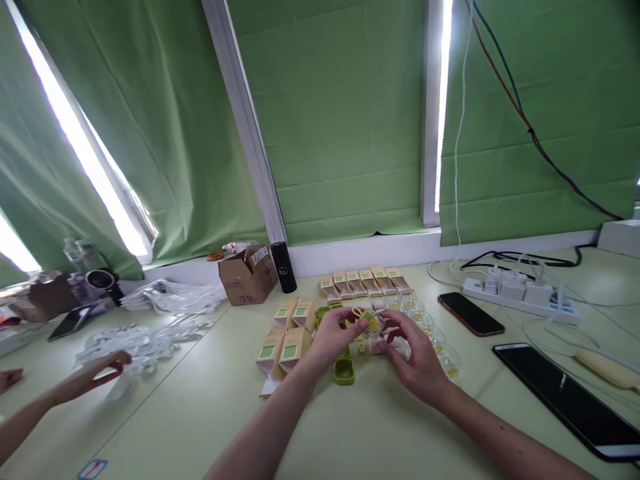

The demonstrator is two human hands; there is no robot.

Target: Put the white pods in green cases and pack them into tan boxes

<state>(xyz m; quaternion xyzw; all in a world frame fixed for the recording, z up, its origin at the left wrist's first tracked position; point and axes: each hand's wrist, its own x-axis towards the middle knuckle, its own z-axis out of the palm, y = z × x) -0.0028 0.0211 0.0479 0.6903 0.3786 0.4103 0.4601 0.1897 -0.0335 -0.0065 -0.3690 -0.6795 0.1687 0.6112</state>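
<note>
My left hand (pixel 336 339) pinches a small green and yellow item (pixel 371 319) with a cord loop, at the middle of the table. Just right of it, my right hand (pixel 411 350) has its fingers curled by a clear part of the item and near a pale pink cylinder (pixel 375 345); what exactly its fingers hold is hard to make out. Below the hands sits a small open green box (pixel 344 371). Beige cartons with green labels (pixel 270 352) stand left of my left hand. Clear round containers with yellow pieces (pixel 449 363) lie right of and behind my right hand.
A row of beige packets (pixel 367 283) lies at the back, near a black cylinder (pixel 283 267) and cardboard box (pixel 249 275). Phone (pixel 471 313), tablet (pixel 565 393) and power strip (pixel 523 300) are at right. Another person's hand (pixel 103 370) reaches to white plastic pieces (pixel 145 340) at left.
</note>
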